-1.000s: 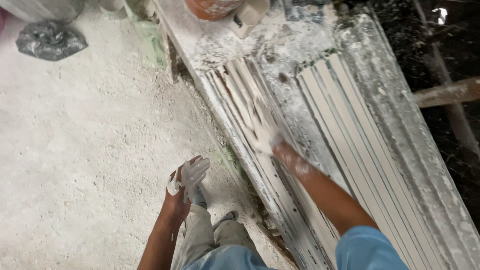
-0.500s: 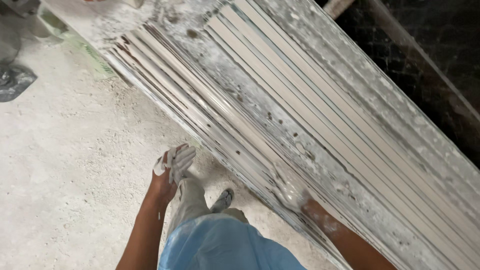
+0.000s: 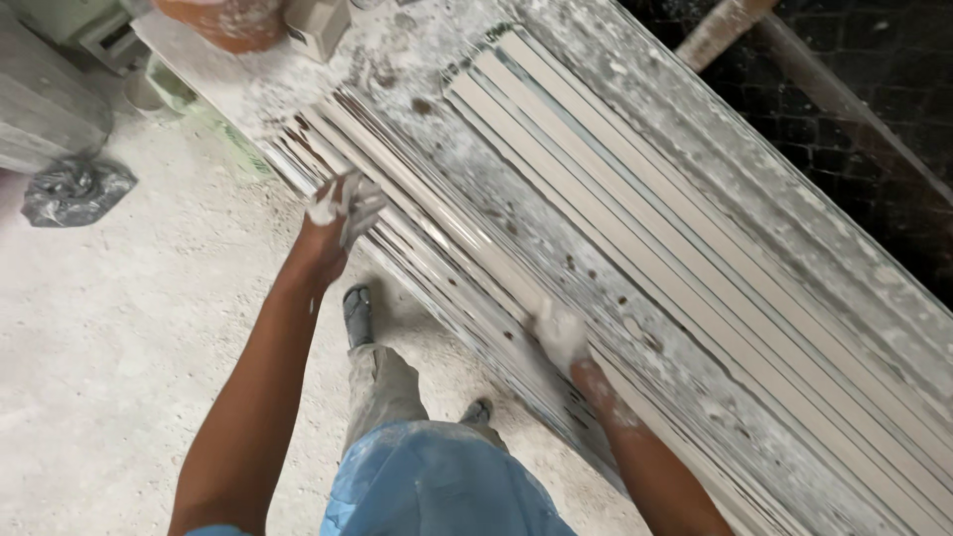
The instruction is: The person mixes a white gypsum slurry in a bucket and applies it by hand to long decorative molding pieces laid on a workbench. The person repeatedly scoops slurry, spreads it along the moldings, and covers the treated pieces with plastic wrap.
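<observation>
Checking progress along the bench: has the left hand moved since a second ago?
Yes. The left hand has risen from beside the trouser leg up to the near edge of the ribbed plaster strips.

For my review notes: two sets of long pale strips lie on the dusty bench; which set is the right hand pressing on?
The near-edge set, by the floor. The plaster-coated right hand rests on it; the far set lies untouched beyond a dusty gap.

At about eleven o'clock from your plaster-coated hands a small cream-coloured carton [image 3: 318, 25] stands on the dusty bench top, boxy and pale, while at nine o'clock a crumpled dark plastic bag [image 3: 74, 191] lies on the floor.
</observation>
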